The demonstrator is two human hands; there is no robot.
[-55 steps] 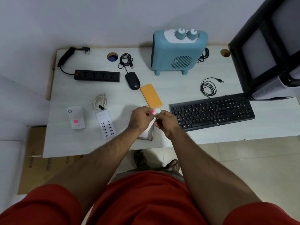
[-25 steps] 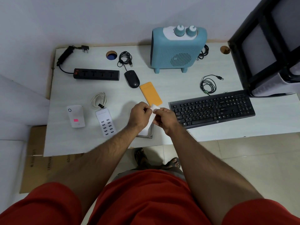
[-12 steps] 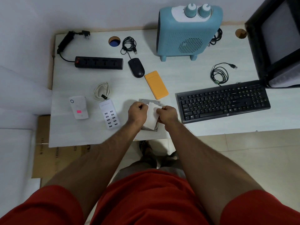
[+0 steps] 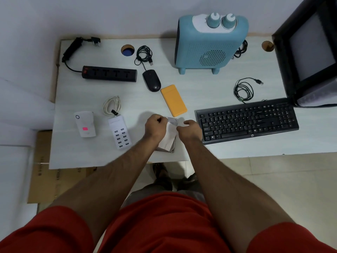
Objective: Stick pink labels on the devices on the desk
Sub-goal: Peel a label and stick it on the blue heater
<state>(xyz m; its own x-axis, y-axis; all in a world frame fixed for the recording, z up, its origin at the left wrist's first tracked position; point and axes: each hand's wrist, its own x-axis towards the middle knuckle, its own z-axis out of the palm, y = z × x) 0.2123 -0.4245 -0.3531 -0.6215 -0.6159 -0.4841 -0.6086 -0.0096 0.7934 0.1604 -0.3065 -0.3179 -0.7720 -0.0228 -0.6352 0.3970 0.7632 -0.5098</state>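
Both grips pinch the white sheet over the desk, left hand and right hand at its top edge, so I judge I'm peeling the next pink label, likely for the charger beside the labelled plug.

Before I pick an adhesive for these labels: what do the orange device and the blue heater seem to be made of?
Orange device: looks like matte plastic or a rubbery case, with even colour, rounded corners and no glare. Blue heater: appears to be moulded plastic with a smooth satin shell, a grille of small punched holes, and a soft sheen on the edges. Neither can be confirmed by sight alone.
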